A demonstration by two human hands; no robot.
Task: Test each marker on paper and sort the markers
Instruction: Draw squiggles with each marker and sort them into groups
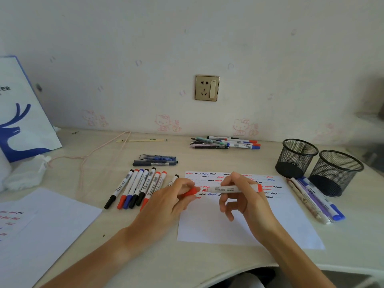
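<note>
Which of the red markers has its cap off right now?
The red marker held level over the test sheet in the right hand; the left hand pinches its red cap. The red ones in the row stay capped.

Both bare forearms reach forward from the near edge, converging over the paper [239, 221]. The left hand [172, 196] lies palm down at the paper's left edge, fingers curled, pinching the red cap [190, 192]. The right hand [243, 196] is raised above the paper, thumb and forefinger gripping the marker [230, 189], remaining fingers loosely curled beneath
</note>
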